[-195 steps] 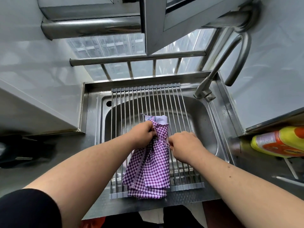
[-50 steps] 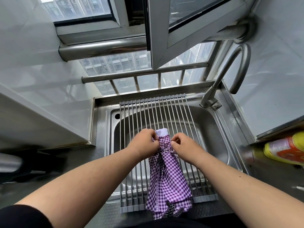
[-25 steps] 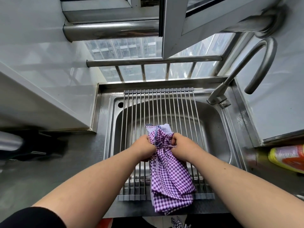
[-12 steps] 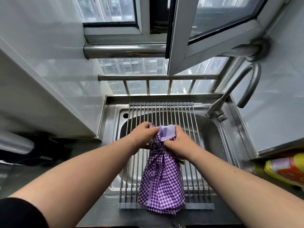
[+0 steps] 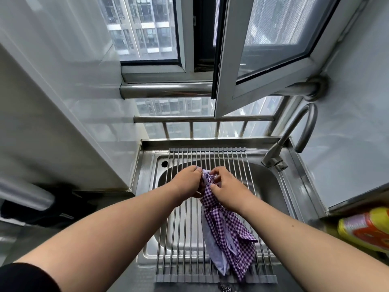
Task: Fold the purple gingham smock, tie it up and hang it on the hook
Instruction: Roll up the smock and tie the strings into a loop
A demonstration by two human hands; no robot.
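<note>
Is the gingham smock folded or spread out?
Folded: the smock hangs as a narrow layered bundle, both hands pinching its gathered top.

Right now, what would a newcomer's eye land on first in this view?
The purple gingham smock, bunched into a long bundle over the roll-up rack across the steel sink. The left hand and right hand both pinch its top end. At the right edge lies a bright yellow bottle.
</note>
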